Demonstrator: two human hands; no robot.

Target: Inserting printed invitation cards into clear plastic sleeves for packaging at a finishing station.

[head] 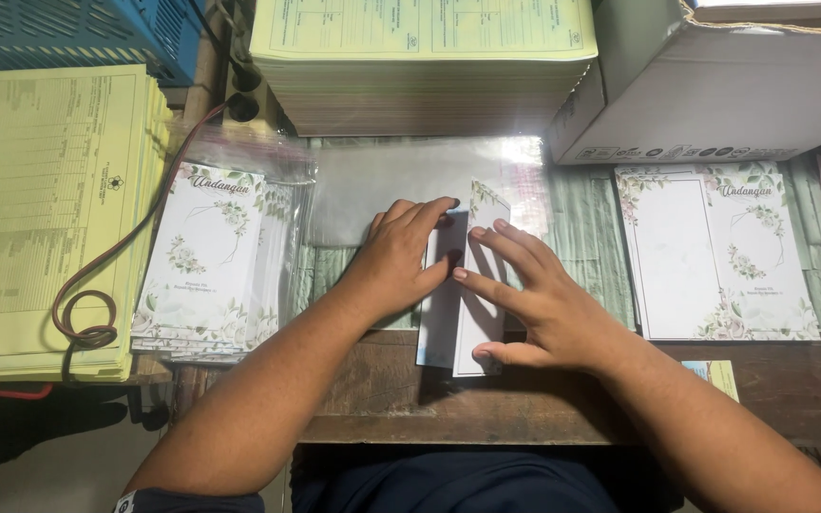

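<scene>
A folded white card with a floral border (467,285) is seen at the centre of the frame, lying on a wooden table (401,389); its upper end rests on a clear plastic sleeve (382,185) spread flat above it. The left hand (401,261) is laid palm-down on the card's left flap, fingers extended and close together, nothing gripped; the flap is merely pressed. The right hand (539,304) is laid flat on the right flap, fingers spread wide, the thumb touching the card's lower edge; nothing is clasped by it either. The two hands are just beside each other, fingertips nearly meeting over the fold.

At centre left, a pile of floral cards in clear bags (206,266) is noted, near the left forearm. At the far left, a thick stack of yellow printed forms (45,209) is recorded, with a brown cable (97,294) looped across its lower right corner. At the top centre, a second stack of yellow forms (420,57) is seen; at the upper right, a white cardboard box (715,85). Below that box, at the right of the frame, unfolded floral cards (715,252) are laid open and flat, well apart from the hands.
</scene>
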